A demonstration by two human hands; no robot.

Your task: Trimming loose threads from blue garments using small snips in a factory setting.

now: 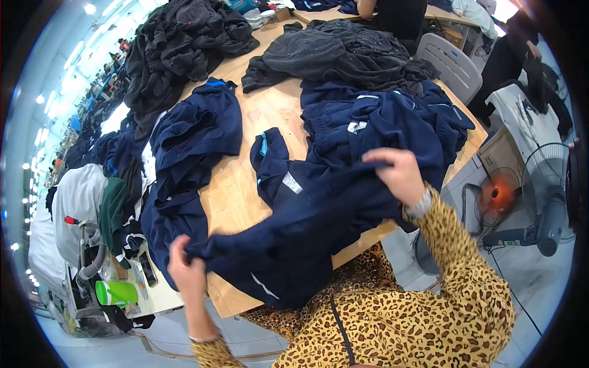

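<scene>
Leopard-print jacket cloth (411, 322) fills the bottom centre, while at lower left the left hand (186, 270) pinches one edge of a navy garment (288, 239) spread across the middle, the right hand (397, 176) grips its other end right of centre, and an electric fan (550, 224) shows at far right.

The location is a garment workshop. Indicators: navy garments (294, 227) and heaped dark grey cloth (187, 49) on a wooden worktable (233, 190), receding ceiling lights (73, 54), and a fan (554, 214) near the worktable.
</scene>
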